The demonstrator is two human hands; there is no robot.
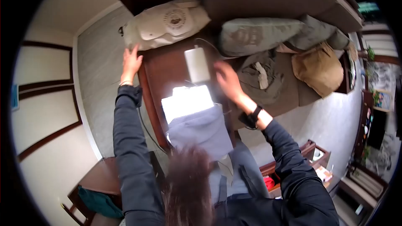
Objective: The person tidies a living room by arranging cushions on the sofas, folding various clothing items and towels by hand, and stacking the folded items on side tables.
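My left hand [132, 65] is open, fingers spread, at the lower left corner of a cream canvas bag [171, 21] with a round print; whether it touches the bag I cannot tell. My right hand [228, 79], a little blurred, holds nothing, its fingers stretched out. Just left of it, a white rectangular device [197, 65] with a cable lies on the brown wooden surface [165, 69]. Closer to me is a grey fabric pouch [201, 129], with bright white sheets [188, 101] sticking out of its far end.
A brown sofa [259, 0] runs along the far side. On it are a grey-green cushion [259, 35], a crumpled dark garment [264, 79] and a tan bag [318, 69]. A dark cable [147, 126] hangs at the left edge. An opened drawer [307, 152] is at the lower right.
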